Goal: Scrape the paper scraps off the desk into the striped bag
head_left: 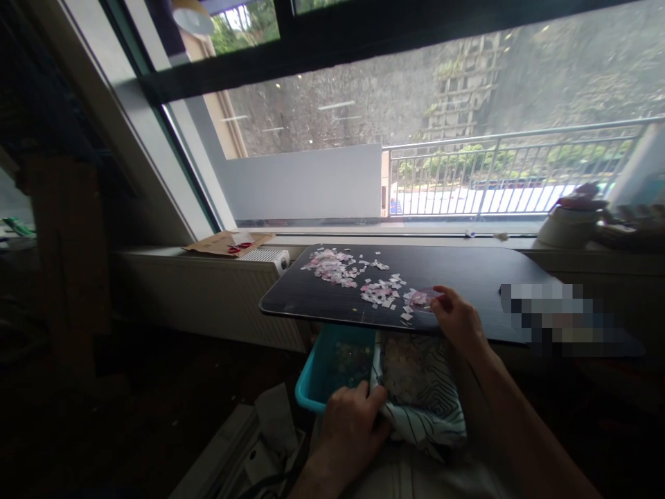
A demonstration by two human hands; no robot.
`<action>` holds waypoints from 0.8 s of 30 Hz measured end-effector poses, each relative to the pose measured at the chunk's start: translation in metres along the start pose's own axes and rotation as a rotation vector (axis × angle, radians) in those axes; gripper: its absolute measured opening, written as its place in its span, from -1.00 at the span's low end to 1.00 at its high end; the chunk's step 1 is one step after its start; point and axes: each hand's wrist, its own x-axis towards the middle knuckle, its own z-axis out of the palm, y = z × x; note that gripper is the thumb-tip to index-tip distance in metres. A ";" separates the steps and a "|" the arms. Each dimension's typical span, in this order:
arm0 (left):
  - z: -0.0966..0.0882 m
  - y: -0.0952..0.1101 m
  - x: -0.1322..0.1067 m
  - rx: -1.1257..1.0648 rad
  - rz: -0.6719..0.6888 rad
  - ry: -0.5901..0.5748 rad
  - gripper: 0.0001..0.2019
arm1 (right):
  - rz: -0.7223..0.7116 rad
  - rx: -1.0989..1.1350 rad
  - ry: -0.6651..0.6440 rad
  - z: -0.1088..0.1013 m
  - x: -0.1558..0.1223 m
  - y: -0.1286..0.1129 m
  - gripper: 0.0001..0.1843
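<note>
Small white and pink pieces [382,291], like bits of paper, lie scattered over the dark tabletop [467,267]. My right hand [458,317] is at the table's near side, fingers pinched on the edge of a flat, see-through pinkish piece [422,298] beside the scattered bits. Lower down, my left hand [353,423] is closed at the near edge of a white cloth with dark lines [431,423], where it meets a turquoise basin [309,388]. More small bits lie in the basin, and a pile of pale pink ones rests in the cloth. Its fingertips are partly hidden.
A radiator [208,291] stands at the left under the window, with brown cardboard [208,244] and red-handled scissors [240,247] on top. A blurred-out patch [551,308] covers the table's right end. A pale rounded container [569,222] sits on the sill.
</note>
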 end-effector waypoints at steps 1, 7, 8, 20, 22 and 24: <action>0.000 0.000 0.000 -0.001 0.002 -0.001 -0.90 | -0.002 -0.004 -0.012 0.001 0.001 0.000 -0.59; -0.001 0.000 0.000 0.003 -0.002 -0.008 -0.89 | -0.015 -0.026 0.048 0.002 0.009 -0.004 -0.58; -0.001 0.000 0.000 0.002 -0.004 -0.010 -0.89 | -0.024 -0.033 0.032 0.002 0.010 -0.004 -0.58; -0.004 0.001 0.000 0.003 -0.004 -0.025 -0.88 | -0.055 -0.044 -0.012 0.003 0.012 -0.007 -0.57; -0.005 0.002 0.000 0.003 0.001 -0.027 -0.88 | -0.049 -0.052 -0.042 0.003 0.010 -0.008 -0.58; -0.005 0.002 0.000 0.006 0.006 -0.031 -0.89 | -0.038 -0.033 -0.057 0.001 0.007 -0.008 -0.61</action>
